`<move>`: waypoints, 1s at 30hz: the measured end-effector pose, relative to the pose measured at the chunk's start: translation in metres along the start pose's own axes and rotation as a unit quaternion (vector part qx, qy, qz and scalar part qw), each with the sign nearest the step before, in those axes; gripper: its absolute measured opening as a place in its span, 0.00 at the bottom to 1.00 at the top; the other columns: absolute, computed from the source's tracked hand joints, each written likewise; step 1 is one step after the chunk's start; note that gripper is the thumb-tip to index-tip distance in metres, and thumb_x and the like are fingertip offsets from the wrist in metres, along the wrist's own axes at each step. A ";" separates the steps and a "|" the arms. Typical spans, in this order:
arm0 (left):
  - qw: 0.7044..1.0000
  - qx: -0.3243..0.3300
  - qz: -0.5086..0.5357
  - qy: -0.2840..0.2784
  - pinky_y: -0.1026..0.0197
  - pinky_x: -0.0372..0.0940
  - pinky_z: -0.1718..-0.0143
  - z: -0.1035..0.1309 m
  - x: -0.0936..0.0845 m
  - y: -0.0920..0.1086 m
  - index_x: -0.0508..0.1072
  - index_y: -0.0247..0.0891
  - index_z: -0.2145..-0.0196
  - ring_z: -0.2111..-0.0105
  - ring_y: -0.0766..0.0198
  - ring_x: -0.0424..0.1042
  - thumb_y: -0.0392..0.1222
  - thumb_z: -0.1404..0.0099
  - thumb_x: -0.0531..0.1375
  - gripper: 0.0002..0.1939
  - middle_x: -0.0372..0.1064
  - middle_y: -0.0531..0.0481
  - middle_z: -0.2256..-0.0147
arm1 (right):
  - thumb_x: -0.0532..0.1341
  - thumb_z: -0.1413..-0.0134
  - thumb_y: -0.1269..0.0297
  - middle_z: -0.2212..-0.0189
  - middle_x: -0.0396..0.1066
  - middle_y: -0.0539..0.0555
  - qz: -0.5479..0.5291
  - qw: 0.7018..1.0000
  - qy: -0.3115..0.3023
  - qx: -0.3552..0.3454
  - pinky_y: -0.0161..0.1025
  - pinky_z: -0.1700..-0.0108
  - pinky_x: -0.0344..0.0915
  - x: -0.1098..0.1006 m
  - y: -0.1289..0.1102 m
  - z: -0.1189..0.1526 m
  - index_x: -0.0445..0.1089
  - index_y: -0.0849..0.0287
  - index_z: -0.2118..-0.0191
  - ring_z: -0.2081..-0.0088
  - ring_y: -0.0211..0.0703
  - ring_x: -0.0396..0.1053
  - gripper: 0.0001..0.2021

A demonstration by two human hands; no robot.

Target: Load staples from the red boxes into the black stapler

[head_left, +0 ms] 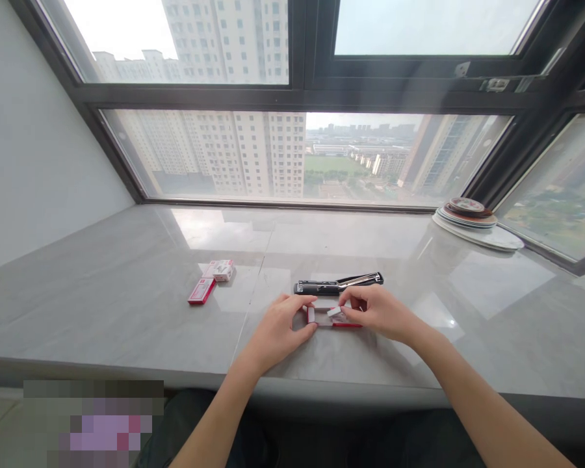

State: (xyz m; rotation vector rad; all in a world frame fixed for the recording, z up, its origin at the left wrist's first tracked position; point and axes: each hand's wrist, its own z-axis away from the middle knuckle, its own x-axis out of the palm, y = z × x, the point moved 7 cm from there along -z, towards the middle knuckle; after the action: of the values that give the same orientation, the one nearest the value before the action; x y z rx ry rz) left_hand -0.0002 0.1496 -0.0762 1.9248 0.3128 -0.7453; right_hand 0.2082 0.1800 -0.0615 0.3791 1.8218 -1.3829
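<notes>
A small red and white box (pixel 347 320) lies on the grey marbled sill, its tray slid out to the left. My left hand (pixel 285 327) grips the tray's left end between thumb and fingers. Pinched in my right hand (pixel 377 313) is a small whitish strip (pixel 334 312), held tilted over the tray. Just behind both hands lies a black stapler (pixel 338 284), its top part raised open and its metal rail showing.
To the left sit a red and white box (pixel 202 290) and a white patterned box (pixel 223 270), touching. Stacked plates (pixel 468 221) stand at the back right by the window frame (pixel 292 207). The sill's front edge (pixel 351 385) runs below my forearms.
</notes>
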 end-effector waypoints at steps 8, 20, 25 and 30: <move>0.998 -0.062 -0.001 0.023 0.56 0.69 0.55 -0.002 -0.005 -0.005 0.77 0.49 0.47 0.54 0.55 0.74 0.49 0.27 0.56 0.16 0.76 0.49 0.59 | 0.67 0.46 0.46 0.73 0.69 0.48 -0.051 0.996 0.010 0.071 0.37 0.67 0.59 0.003 0.035 0.036 0.79 0.54 0.48 0.71 0.40 0.62 0.24; 0.996 -0.083 0.016 0.011 0.59 0.65 0.65 -0.003 0.002 -0.014 0.75 0.46 0.54 0.68 0.60 0.74 0.47 0.26 0.52 0.12 0.77 0.54 0.67 | 0.68 0.46 0.48 0.75 0.69 0.47 -0.007 1.000 -0.011 0.013 0.36 0.69 0.57 0.020 -0.004 0.016 0.80 0.51 0.50 0.73 0.39 0.63 0.20; 0.984 -0.081 -0.107 0.118 0.49 0.63 0.44 -0.033 -0.023 -0.036 0.74 0.45 0.50 0.46 0.51 0.71 0.49 0.34 0.63 0.16 0.75 0.46 0.48 | 0.67 0.43 0.48 0.74 0.70 0.47 0.015 1.000 -0.003 -0.013 0.35 0.66 0.58 0.024 -0.019 0.003 0.81 0.45 0.50 0.72 0.39 0.64 0.18; 0.994 -0.081 -0.067 -0.003 0.34 0.35 0.30 -0.056 -0.006 -0.056 0.76 0.45 0.57 0.28 0.45 0.50 0.54 0.37 0.67 0.15 0.64 0.46 0.34 | 0.64 0.38 0.54 0.74 0.74 0.49 0.031 0.999 -0.012 -0.042 0.36 0.65 0.58 0.034 -0.030 -0.006 0.84 0.45 0.57 0.71 0.40 0.67 0.11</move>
State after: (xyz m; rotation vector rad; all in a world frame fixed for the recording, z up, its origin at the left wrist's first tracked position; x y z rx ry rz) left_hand -0.0140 0.2251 -0.0955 1.7601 0.4895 -0.7886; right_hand 0.1645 0.1672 -0.0663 0.3702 1.8256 -1.2602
